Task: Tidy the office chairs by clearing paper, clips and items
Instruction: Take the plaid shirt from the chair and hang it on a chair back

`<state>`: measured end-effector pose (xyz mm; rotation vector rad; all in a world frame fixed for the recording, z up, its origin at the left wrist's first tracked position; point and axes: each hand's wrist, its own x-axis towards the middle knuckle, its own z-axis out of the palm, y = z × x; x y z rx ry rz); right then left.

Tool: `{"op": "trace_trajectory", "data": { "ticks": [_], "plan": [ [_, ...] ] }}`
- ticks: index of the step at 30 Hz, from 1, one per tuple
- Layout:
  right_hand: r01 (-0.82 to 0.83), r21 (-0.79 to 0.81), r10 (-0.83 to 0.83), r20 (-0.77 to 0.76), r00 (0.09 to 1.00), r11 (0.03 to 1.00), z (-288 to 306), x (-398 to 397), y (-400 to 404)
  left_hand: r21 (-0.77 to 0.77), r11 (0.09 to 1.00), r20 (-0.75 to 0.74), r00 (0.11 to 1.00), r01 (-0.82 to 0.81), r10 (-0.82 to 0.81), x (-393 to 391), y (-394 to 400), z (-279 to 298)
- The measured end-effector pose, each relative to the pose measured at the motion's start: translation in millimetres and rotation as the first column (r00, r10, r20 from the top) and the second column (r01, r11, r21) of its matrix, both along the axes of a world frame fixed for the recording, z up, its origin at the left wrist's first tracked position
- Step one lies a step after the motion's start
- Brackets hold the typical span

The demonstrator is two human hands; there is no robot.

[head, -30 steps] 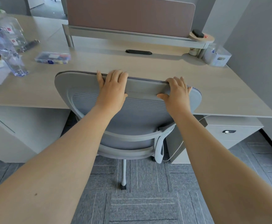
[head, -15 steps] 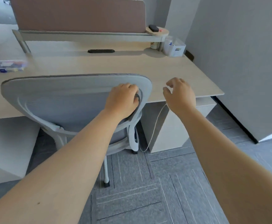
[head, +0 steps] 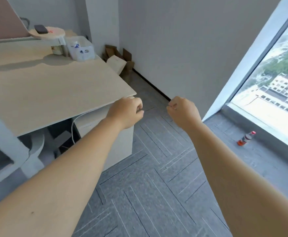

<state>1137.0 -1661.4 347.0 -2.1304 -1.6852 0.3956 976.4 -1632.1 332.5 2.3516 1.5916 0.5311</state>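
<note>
Hands clear of furniture: left hand [head: 125,112] and right hand [head: 182,111] raised over grey carpet [head: 156,185], fingers curled loosely into fists, holding nothing visible. Office chair [head: 4,151] at far left edge, tucked against desk [head: 54,93], untouched. No paper or clips in sight on visible part of chair. Soda bottle [head: 245,138] upright on window ledge, well apart. Judged between steps, likely turning toward another chair.

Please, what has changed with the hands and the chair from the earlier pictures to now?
Both hands let go of the chair backrest; left hand and right hand now hang curled and empty over the carpet. The view swung right toward the window. The chair stayed at the desk.
</note>
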Motion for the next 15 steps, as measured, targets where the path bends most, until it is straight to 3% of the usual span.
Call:
{"op": "trace_trajectory", "data": {
  "ticks": [7,15],
  "plan": [
    [0.081,0.007,-0.081,-0.010,0.997,0.997,-5.9,94.2,67.8,0.019,0.993,-0.081,0.990,0.120,-0.118,97.9,86.0,5.7],
    [0.013,-0.023,-0.012,0.078,0.997,1.000,-9.5,142.0,231.3,0.013,0.989,-0.215,0.966,0.150,-0.144,138.6,256.6,-6.9]
  ]
}}
